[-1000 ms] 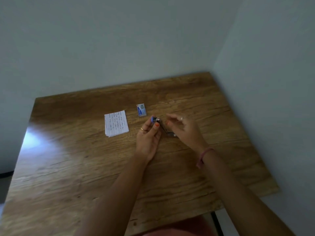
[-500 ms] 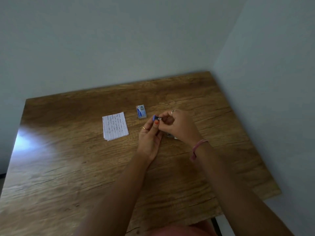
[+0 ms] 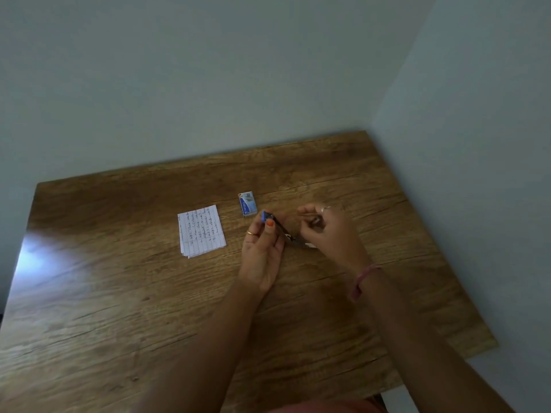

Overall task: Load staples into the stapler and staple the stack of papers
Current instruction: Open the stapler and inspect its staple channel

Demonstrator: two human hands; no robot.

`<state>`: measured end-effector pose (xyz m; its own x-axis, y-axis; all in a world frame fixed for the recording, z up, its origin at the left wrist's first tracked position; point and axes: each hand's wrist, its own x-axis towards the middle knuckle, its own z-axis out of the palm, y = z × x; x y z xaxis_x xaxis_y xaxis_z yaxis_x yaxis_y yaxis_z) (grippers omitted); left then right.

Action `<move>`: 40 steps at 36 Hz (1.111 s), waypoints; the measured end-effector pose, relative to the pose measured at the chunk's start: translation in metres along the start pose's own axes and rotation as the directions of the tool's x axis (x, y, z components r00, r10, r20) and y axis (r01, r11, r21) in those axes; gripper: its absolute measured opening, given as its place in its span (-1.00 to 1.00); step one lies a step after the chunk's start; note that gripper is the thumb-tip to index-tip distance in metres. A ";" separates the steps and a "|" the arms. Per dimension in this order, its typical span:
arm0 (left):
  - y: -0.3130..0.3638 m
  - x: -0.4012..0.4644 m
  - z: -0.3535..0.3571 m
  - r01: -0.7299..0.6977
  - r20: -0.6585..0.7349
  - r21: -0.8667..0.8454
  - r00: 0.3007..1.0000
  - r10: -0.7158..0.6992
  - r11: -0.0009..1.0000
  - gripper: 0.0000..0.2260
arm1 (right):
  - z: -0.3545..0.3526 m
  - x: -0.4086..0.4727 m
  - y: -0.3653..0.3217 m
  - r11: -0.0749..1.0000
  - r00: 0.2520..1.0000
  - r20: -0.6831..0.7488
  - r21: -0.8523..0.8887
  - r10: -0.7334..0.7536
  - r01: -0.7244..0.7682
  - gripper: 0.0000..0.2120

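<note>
A small stapler [image 3: 280,226] with a blue end is swung wide, its metal arm slanting down to the table. My left hand [image 3: 262,254] pinches the blue end between thumb and fingers. Just right of the stapler, my right hand [image 3: 329,234] hovers with thumb and forefinger pinched on what looks like a thin strip of staples [image 3: 310,214]. The stack of lined, handwritten papers [image 3: 201,231] lies flat to the left of my left hand. A small blue and white staple box [image 3: 248,204] lies behind the stapler.
The wooden table [image 3: 119,308] stands in a room corner, with walls along its far and right edges. Glare lies on its left side. A small white bit [image 3: 310,245] shows under my right hand.
My right hand, which was closed over the stapler's top half a second ago, has drawn back to the right. The stapler's metal arm shows again. My left hand keeps its hold.
</note>
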<state>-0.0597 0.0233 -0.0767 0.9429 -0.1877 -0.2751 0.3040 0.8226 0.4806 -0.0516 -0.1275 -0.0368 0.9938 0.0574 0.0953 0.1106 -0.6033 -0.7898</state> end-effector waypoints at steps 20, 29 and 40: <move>-0.013 -0.050 0.003 -0.072 -0.135 0.488 0.978 0.156 0.870 -0.67 | 0.009 -0.052 0.038 0.957 0.925 -0.264 0.168 0.273 -0.235 -0.57; -0.017 -0.064 0.010 -0.026 -0.136 0.433 0.986 0.094 0.901 -0.72 | 0.017 -0.032 0.032 0.907 0.885 -0.234 0.234 0.402 -0.350 -0.75; -0.009 -0.040 0.011 0.169 -0.104 0.375 0.985 -0.140 0.911 -0.65 | -0.008 -0.017 0.016 0.716 0.905 0.023 0.603 0.425 -0.351 -0.85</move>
<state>-0.0984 0.0172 -0.0607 0.8719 -0.2441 -0.4245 0.4874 0.5164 0.7041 -0.0663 -0.1446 -0.0464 0.9466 -0.1862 -0.2631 -0.2627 0.0271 -0.9645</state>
